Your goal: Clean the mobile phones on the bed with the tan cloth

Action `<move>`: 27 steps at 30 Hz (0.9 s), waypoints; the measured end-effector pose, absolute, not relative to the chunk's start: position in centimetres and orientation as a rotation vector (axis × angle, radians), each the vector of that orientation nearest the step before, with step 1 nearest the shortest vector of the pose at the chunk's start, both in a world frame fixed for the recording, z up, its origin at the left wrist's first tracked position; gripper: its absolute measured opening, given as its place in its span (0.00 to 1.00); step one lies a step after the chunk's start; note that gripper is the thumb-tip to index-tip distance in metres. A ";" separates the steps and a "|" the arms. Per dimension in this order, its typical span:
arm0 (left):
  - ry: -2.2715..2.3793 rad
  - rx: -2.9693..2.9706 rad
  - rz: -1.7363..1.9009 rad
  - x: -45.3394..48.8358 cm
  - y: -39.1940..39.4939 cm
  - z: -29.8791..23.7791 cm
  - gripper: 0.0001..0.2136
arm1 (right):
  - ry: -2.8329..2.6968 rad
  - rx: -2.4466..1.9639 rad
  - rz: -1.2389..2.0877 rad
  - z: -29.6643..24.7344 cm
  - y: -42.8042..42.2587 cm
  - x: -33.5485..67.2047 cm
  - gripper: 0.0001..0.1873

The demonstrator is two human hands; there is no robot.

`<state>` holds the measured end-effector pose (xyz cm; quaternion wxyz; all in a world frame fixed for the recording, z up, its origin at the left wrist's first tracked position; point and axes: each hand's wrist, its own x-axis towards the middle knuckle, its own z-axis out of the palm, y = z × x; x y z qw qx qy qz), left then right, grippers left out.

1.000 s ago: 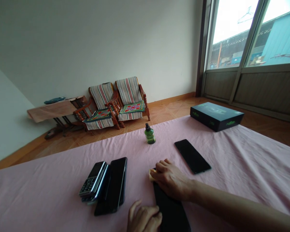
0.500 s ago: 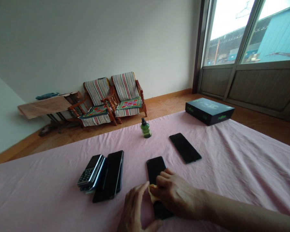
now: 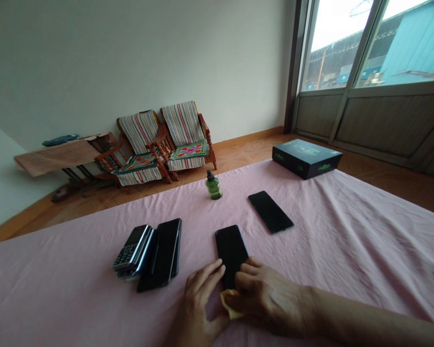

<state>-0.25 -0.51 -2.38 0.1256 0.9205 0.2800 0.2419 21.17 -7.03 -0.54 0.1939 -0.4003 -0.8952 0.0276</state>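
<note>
A black smartphone (image 3: 230, 248) lies screen up on the pink cloth (image 3: 347, 241) in front of me. My right hand (image 3: 265, 296) is closed on a small yellow cloth (image 3: 228, 304) and presses it on the phone's near end. My left hand (image 3: 198, 308) rests beside it with fingers stretched flat, its fingertips touching the phone's left edge. A second black smartphone (image 3: 270, 211) lies farther back to the right. A small green spray bottle (image 3: 213, 185) stands upright behind both.
A stack of phones (image 3: 150, 253), with a keypad phone on top, lies to the left. A dark box (image 3: 306, 157) sits at the far right of the pink cloth. Two striped wooden chairs (image 3: 162, 142) and a low table stand by the far wall.
My right hand has drawn the yellow cloth from the phone's far end down to its near end. My left hand has come up to the phone's left edge. The camera tilted down slightly.
</note>
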 end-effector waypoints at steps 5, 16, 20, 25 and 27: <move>0.818 2.744 0.639 -0.1 -0.8 -1.8 0.32 | -2.508 -1.202 0.104 -0.6 -8.4 23.0 0.14; 0.612 2.851 0.794 -0.4 -0.5 -2.4 0.22 | -2.313 -1.407 0.195 -0.8 -9.3 24.2 0.11; 0.531 2.887 0.823 -0.4 -0.2 -2.5 0.18 | -2.302 -1.402 0.139 -1.7 -7.9 23.5 0.13; 0.502 2.902 0.867 -0.1 0.0 -2.1 0.17 | -2.263 -1.512 0.079 -1.2 -4.2 24.1 0.15; 0.492 2.906 0.883 0.0 0.0 -2.0 0.17 | -2.250 -1.558 0.059 -0.8 -2.5 24.4 0.13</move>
